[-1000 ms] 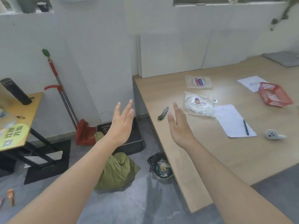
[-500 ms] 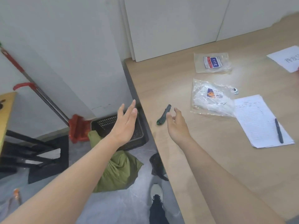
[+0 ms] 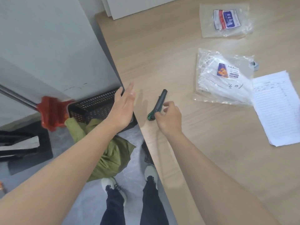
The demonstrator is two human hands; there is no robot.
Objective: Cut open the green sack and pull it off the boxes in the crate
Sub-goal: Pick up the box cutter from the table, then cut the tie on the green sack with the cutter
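Note:
The green sack point(image 3: 112, 153) lies crumpled on the grey floor, spilling out of a black perforated crate point(image 3: 95, 104) that stands against the wall beside the table. No boxes show. A dark utility knife point(image 3: 160, 99) with a green end lies near the left edge of the wooden table point(image 3: 211, 159). My right hand point(image 3: 170, 117) pinches the knife's near end between thumb and fingers while it rests on the table. My left hand point(image 3: 121, 111) hovers flat and empty over the crate's right rim, fingers together.
A red plastic tool head point(image 3: 52, 111) on a metal pole leans left of the crate. Two clear plastic bags point(image 3: 222, 78) point(image 3: 225, 21) and a stack of lined paper point(image 3: 279, 108) lie on the table. My shoes point(image 3: 112, 185) stand by the sack.
I have stepped closer and the view tilted down. My right hand moved forward and closed its fingers around the knife's near end. My left hand stayed raised and empty.

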